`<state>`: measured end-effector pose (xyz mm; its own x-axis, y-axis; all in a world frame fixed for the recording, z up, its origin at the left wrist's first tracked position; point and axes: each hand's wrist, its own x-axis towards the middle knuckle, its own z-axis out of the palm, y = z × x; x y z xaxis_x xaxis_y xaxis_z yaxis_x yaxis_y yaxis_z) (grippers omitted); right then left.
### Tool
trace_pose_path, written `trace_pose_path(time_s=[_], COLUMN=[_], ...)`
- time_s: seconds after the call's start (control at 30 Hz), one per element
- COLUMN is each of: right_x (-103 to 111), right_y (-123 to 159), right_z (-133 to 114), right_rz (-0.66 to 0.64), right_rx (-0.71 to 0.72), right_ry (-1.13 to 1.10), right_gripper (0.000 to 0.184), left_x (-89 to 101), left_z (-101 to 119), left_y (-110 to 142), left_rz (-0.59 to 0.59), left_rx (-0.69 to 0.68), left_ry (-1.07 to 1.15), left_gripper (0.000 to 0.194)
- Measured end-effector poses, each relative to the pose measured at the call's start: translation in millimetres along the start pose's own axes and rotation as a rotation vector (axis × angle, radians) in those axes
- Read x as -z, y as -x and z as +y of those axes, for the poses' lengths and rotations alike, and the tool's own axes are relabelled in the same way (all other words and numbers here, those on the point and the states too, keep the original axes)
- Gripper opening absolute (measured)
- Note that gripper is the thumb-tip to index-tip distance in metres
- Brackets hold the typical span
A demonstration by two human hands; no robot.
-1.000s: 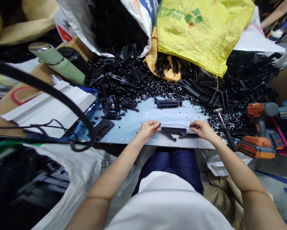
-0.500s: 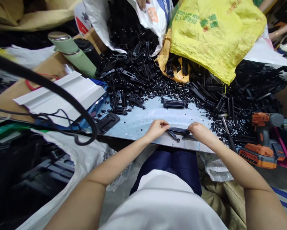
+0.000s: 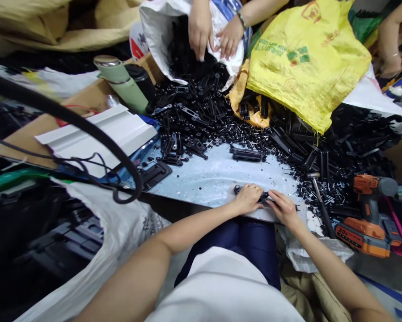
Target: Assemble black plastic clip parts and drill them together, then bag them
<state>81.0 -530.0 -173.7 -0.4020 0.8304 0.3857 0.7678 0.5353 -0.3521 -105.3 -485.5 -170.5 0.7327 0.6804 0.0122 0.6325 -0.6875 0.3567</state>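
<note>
Close to the table's front edge, my left hand (image 3: 248, 198) is closed over a black plastic part (image 3: 237, 189), whose rounded end sticks out to the left of the fingers. My right hand (image 3: 283, 207) pinches the right side of the same part with thumb and fingertips. The hands are almost touching, and they hide most of the part between them. Beyond them on the light blue tabletop (image 3: 207, 179) lies a black slotted assembly (image 3: 247, 154).
Heaped black parts (image 3: 197, 116) and loose screws (image 3: 247, 136) line the back. A co-worker's hands (image 3: 217, 36) are at the white sack (image 3: 154, 27). A hammer (image 3: 321, 201) and an orange drill (image 3: 365, 223) lie right; a green flask (image 3: 123, 85) and a cable (image 3: 96, 138) are left.
Both hands have come together and nearer the table's front edge, closing on the black part. A co-worker's hands have come into view at the white sack. The view has shifted.
</note>
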Motion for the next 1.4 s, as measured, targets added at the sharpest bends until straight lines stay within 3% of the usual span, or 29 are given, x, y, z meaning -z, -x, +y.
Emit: trace_pose_path(time_s=[0.1, 0.3, 0.47, 0.6, 0.73, 0.9, 1.0, 1.1, 1.3, 1.4], right_x=[-1, 4, 5, 6, 7, 9, 14, 21, 36, 38], right_y=[7, 5, -2, -7, -10, -9, -6, -7, -16, -18], right_z=[10, 30, 33, 41, 45, 38, 37, 37, 11, -9], right_rz=[-0.016, -0.132, -0.137, -0.273, -0.274, -0.259, -0.201, -0.193, -0.156, -0.216], right_rx=[0.049, 0.258, 0.273, 0.368, 0.373, 0.297, 0.234, 0.3, 0.362, 0.342], right_ry=[0.016, 0.028, 0.084, 0.066, 0.084, 0.232, 0.391, 0.486, 0.431, 0.341], right_gripper=[0.033, 0.031, 0.036, 0.034, 0.035, 0.037, 0.042, 0.049, 0.054, 0.054], left_x=[2.0, 3.9, -2.1, -6.5, -7.3, -8.1, -5.7, 4.8, 26.3, 24.6], left_z=[1, -4, 0, -2, -2, 3, 3, -1, -16, -26], left_y=[-4, 0, -3, -3, -3, -1, 3, 12, 39, 46], left_rz=[-0.009, -0.027, 0.018, 0.032, 0.03, 0.083, 0.098, 0.111, 0.17, 0.266], left_rx=[0.023, -0.036, 0.05, 0.02, -0.002, 0.063, 0.002, -0.025, -0.195, -0.169], left_ry=[0.014, 0.012, 0.011, 0.025, 0.027, 0.006, -0.041, -0.099, -0.098, -0.076], left_gripper=[0.042, 0.047, 0.043, 0.045, 0.045, 0.041, 0.042, 0.039, 0.035, 0.046])
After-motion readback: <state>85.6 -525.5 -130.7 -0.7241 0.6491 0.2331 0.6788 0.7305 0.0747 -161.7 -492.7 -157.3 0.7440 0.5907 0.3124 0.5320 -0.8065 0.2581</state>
